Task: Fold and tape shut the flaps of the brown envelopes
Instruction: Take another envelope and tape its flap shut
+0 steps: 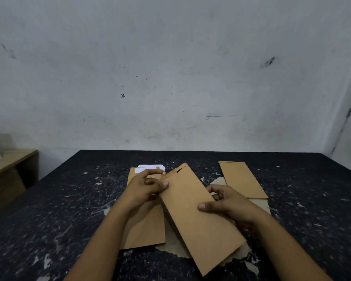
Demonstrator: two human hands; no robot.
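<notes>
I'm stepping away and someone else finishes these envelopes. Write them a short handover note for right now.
Left hand and right hand both grip the held envelope, tilted above the table.
Left stack lies under the left hand, white paper at its far end.
Right stack lies flat, far right.
Done: cannot tell which are sealed.
Left: the held envelope's flap shows no tape yet; no tape roll in view.
</notes>
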